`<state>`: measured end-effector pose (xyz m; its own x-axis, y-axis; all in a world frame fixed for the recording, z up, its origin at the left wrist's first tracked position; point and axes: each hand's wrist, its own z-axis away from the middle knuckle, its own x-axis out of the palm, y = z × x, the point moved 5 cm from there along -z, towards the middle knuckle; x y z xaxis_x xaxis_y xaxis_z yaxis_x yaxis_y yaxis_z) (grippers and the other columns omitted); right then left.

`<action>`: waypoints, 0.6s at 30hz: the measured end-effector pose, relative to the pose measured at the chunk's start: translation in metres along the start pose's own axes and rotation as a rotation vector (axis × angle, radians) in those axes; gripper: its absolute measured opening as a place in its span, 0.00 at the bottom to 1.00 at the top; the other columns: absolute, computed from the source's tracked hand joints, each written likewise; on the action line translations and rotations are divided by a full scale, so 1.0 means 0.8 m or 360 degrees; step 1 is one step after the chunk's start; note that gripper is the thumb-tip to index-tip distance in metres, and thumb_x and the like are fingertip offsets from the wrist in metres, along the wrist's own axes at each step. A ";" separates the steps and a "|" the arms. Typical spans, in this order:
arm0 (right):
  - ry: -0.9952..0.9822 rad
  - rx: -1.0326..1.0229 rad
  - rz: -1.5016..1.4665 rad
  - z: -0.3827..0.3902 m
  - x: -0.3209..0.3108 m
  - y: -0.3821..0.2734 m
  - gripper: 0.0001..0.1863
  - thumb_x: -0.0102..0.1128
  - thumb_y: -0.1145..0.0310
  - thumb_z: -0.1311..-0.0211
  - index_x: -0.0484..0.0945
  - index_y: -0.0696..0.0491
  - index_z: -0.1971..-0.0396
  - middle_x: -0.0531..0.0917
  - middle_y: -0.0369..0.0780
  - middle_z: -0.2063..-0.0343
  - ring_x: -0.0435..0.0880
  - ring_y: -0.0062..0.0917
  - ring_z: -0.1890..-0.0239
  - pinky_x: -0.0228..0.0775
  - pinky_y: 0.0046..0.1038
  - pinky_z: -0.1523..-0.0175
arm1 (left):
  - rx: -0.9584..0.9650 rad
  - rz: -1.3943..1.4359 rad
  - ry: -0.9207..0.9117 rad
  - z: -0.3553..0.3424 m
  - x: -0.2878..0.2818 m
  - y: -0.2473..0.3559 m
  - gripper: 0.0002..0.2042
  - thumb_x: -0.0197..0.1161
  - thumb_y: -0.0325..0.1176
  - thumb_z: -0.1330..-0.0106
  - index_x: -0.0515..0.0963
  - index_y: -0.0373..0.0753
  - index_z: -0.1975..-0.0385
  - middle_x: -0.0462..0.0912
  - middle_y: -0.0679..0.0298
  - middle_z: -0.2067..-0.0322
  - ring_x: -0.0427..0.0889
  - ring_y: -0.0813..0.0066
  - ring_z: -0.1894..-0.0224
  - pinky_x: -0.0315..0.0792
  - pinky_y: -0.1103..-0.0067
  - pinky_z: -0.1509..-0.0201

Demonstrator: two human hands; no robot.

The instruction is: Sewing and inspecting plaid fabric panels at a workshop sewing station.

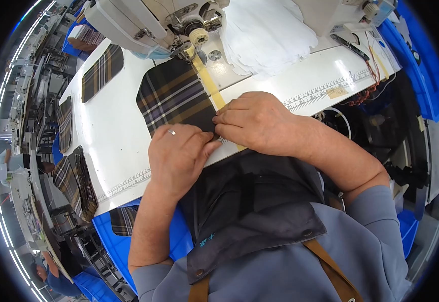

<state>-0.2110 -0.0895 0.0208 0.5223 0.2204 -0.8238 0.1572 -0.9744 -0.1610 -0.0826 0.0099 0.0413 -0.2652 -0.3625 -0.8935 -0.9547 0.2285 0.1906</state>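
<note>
A dark plaid fabric piece (pixel 174 93) with brown, white and grey stripes lies on the white sewing table, its far end under the head of the sewing machine (pixel 194 32). My left hand (pixel 178 151), with a ring on one finger, pinches the near edge of this piece. Close beside it, my right hand (pixel 254 122) has its fingers pressed together on the right near corner. The fingertips of both hands almost meet, partly hiding that corner. A strip of yellow tape (pixel 207 80) runs along the fabric's right side and passes beneath my right fingers.
Crumpled white cloth (pixel 264 35) is heaped right of the machine. More plaid pieces (pixel 102 72) lie at the left, with a stack (pixel 76 183) over the table's left edge. Tweezers-like dark tool (pixel 350 46) and wires sit far right. Blue bins (pixel 179 236) stand below the table.
</note>
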 end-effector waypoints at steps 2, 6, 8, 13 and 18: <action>-0.0018 0.0009 -0.0015 0.002 -0.002 -0.003 0.09 0.65 0.70 0.51 0.82 0.54 0.68 0.86 0.39 0.63 0.86 0.31 0.61 0.78 0.31 0.58 | -0.0094 0.0202 -0.0089 -0.003 0.000 -0.015 0.07 0.72 0.29 0.44 0.84 0.39 0.66 0.85 0.63 0.63 0.83 0.64 0.60 0.74 0.70 0.54; 0.0049 0.0063 -0.0177 -0.001 -0.008 0.000 0.07 0.69 0.68 0.49 0.83 0.53 0.71 0.85 0.35 0.66 0.84 0.28 0.61 0.75 0.31 0.57 | -0.0080 0.0201 -0.0044 -0.023 0.009 -0.039 0.14 0.71 0.35 0.41 0.82 0.40 0.56 0.81 0.59 0.50 0.80 0.59 0.48 0.72 0.66 0.43; 0.0099 0.0060 -0.0227 -0.002 -0.011 0.001 0.07 0.69 0.66 0.48 0.83 0.53 0.73 0.84 0.34 0.69 0.82 0.27 0.62 0.73 0.31 0.58 | -0.0046 0.0122 -0.0093 -0.024 0.012 -0.041 0.17 0.69 0.35 0.40 0.82 0.40 0.52 0.79 0.58 0.45 0.78 0.58 0.43 0.71 0.64 0.38; 0.0035 0.0153 -0.0316 -0.006 -0.011 0.015 0.08 0.71 0.65 0.49 0.86 0.53 0.73 0.85 0.33 0.67 0.82 0.27 0.60 0.73 0.32 0.56 | -0.0110 0.0159 -0.0191 -0.022 0.019 -0.051 0.21 0.70 0.39 0.40 0.80 0.43 0.47 0.76 0.59 0.41 0.75 0.57 0.38 0.66 0.59 0.33; -0.0004 0.0126 -0.0231 -0.024 -0.008 0.035 0.08 0.70 0.65 0.48 0.87 0.53 0.71 0.87 0.33 0.67 0.82 0.27 0.60 0.73 0.31 0.56 | -0.0132 0.0133 -0.0208 -0.031 0.018 -0.067 0.23 0.70 0.38 0.41 0.80 0.42 0.44 0.76 0.58 0.39 0.75 0.55 0.37 0.67 0.63 0.33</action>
<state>-0.1940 -0.1175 0.0315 0.4969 0.3592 -0.7900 0.1642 -0.9328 -0.3208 -0.0382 -0.0300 0.0286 -0.3294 -0.2236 -0.9173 -0.9393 0.1759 0.2944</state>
